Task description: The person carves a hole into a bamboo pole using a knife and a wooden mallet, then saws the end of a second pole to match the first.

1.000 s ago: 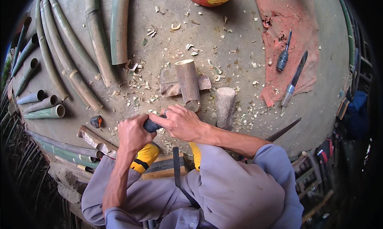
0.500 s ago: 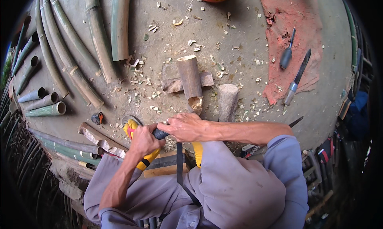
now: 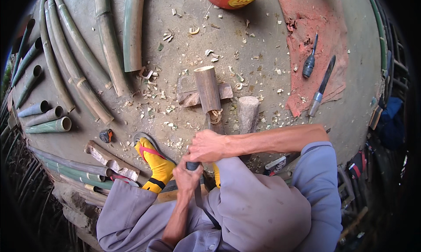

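My left hand [image 3: 186, 175] is closed around the dark handle [image 3: 193, 165] of a tool, low in front of me. Just above it, my right hand [image 3: 209, 146] is closed too, its fingers against the upper part of the same tool. Hands and a sleeve hide most of the tool, so its kind does not show. Beyond my knuckles a short bamboo tube [image 3: 207, 87] leans over a flat stone-like block [image 3: 188, 98]. The tube's near end is cut open, with pale shavings [image 3: 215, 115] in it. A rough rounded post [image 3: 248, 114] stands to its right.
Long bamboo poles [image 3: 79, 78] lie at the left. A tape measure [image 3: 105, 135] and a split piece of wood [image 3: 109, 160] are nearer. On a red cloth [image 3: 302, 37] at the right rest a dark-handled pointed tool [image 3: 309, 63] and a knife [image 3: 323, 85]. A red-yellow bucket [image 3: 234, 2] stands far off.
My left hand has swung right and down, turning the dark handle from slanting to nearly upright. The right hand has shifted slightly down. My yellow-socked foot now shows more fully.
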The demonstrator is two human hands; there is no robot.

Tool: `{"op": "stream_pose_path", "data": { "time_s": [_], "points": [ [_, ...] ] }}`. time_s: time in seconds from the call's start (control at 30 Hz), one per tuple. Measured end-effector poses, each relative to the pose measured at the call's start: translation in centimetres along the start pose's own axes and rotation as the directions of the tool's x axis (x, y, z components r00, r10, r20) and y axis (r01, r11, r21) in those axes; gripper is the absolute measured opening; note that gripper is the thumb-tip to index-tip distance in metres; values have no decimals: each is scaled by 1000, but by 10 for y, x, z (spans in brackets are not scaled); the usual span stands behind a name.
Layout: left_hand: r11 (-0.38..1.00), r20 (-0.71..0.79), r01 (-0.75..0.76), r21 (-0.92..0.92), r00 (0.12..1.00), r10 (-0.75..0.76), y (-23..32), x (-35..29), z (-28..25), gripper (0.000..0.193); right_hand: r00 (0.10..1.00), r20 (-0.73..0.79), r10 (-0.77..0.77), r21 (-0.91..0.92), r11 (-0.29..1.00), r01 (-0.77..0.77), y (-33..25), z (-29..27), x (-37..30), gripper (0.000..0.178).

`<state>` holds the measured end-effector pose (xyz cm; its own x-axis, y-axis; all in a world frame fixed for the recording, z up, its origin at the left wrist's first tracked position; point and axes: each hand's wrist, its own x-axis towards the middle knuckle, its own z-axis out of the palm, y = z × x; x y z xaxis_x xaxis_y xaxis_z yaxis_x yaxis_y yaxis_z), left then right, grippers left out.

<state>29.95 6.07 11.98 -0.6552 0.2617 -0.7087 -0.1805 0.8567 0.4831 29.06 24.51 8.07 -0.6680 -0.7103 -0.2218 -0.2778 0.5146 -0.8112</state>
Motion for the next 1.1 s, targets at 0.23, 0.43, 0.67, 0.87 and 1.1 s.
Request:
{"op": "stream_pose_path", "data": {
  "time_s": [0.23, 0.43, 0.67, 0.87, 1.1],
  "points": [
    [600, 387, -511, 616, 859, 334, 82, 99, -101, 30, 721, -597, 352, 217, 936, -277, 2, 4, 11, 48],
    [311, 545, -682, 662, 723, 424, 126, 131, -101, 26, 458, -784, 419, 335, 907, -256, 5, -2, 8, 43],
    [50, 696, -779, 625, 585, 415, 164, 144, -88, 18, 251, -843, 476, 429, 876, -220, 8, 4, 5, 55],
    [-22, 759, -775, 631, 612, 223, 187, 141, -78, 21, 334, -759, 558, 526, 829, -189, 1, 3, -4, 53],
    [958, 461, -128, 256, 887, -4, 91, 56, -107, 44, 246, -878, 410, 389, 912, -133, -62, -34, -58, 67]
  ]
}}
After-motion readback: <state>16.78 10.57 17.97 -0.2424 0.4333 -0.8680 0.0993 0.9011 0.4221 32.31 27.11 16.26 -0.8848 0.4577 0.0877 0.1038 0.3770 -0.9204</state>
